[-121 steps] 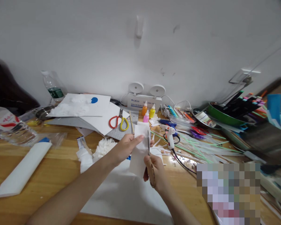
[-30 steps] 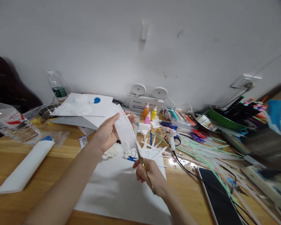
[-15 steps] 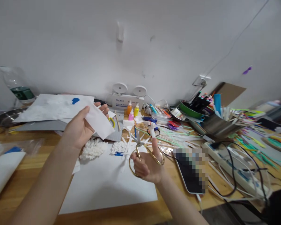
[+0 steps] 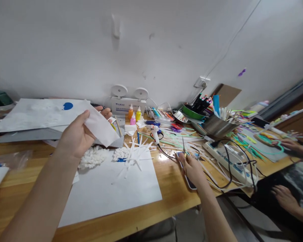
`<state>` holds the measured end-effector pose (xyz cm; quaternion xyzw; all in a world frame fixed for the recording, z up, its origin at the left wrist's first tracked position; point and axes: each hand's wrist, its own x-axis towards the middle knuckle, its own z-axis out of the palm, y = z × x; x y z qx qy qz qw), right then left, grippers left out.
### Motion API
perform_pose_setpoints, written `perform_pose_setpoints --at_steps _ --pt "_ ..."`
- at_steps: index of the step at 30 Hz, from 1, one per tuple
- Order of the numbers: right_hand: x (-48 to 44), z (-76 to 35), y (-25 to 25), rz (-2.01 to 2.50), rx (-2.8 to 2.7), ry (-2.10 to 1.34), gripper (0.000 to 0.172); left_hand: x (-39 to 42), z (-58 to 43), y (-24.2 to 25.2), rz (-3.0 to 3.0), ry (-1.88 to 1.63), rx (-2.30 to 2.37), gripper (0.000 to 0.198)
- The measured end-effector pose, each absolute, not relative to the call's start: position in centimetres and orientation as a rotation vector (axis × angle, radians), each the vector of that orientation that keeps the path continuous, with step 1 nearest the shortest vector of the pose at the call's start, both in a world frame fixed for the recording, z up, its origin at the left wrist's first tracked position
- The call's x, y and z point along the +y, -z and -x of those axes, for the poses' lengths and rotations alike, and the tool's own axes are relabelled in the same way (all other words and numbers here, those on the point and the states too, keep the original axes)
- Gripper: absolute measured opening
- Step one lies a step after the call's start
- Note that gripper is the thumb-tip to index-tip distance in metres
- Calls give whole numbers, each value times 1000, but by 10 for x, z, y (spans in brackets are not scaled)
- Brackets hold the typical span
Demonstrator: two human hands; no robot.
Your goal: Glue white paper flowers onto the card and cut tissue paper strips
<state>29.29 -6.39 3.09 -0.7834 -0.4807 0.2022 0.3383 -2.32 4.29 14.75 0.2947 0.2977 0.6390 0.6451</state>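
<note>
My left hand [image 4: 77, 134] holds a folded white paper piece [image 4: 101, 127] between thumb and fingers, raised over the back left of the table. The gold-handled scissors [image 4: 184, 148] are in my right hand [image 4: 193, 168], blades pointing up, right above the phone [image 4: 189, 181], which the hand partly covers. Between my hands a large white sheet [image 4: 108, 198] lies on the wooden table. White paper strips [image 4: 137, 156] and two heaps of white bits, the larger heap [image 4: 94, 157] at left, rest on its back edge.
A white glue gun [image 4: 155, 134] stands behind the strips, near small paint bottles [image 4: 132, 119]. At right are a power strip [image 4: 229, 164] with tangled cables and a metal pot [image 4: 218, 126] of sticks. Another person's hand [image 4: 288, 198] shows at far right.
My right hand has moved right with the scissors, from above the white sheet to the phone. The view has turned right, bringing another person's hands into sight. My left hand still holds the paper.
</note>
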Motion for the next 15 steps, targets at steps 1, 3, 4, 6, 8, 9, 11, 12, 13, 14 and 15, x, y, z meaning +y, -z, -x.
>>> perform_pose_setpoints --at_steps 1,3,4,6,8,9,11,12,13,14,15 --pt "-63 -300 -28 2074 -1239 -465 45 43 23 -147 -670 -1458 679 23" --pt "-59 -312 -22 2076 -1190 -484 46 43 23 -147 -672 -1452 678 24" --pt "-56 -316 -20 2048 -1179 -526 47 43 23 -147 -675 -1447 678 24" --pt "-52 -322 -16 2018 -1162 -581 50 43 23 -147 -679 -1438 682 25" --pt "-51 -327 -16 1995 -1151 -613 52 43 22 -148 -681 -1440 695 25" --pt "-52 -328 -18 1977 -1141 -622 54 43 21 -148 -679 -1441 700 25" --pt "-56 -330 -24 1933 -1112 -611 57 41 21 -150 -672 -1448 702 23" --pt "-59 -330 -29 1890 -1087 -596 58 41 20 -150 -671 -1451 703 23" --pt "-62 -329 -33 1839 -1063 -580 58 40 20 -150 -671 -1448 702 23" --pt "-66 -326 -38 1747 -1033 -581 57 40 20 -151 -675 -1443 698 23" --pt "-68 -321 -42 1639 -1018 -608 54 40 20 -150 -681 -1433 693 23"
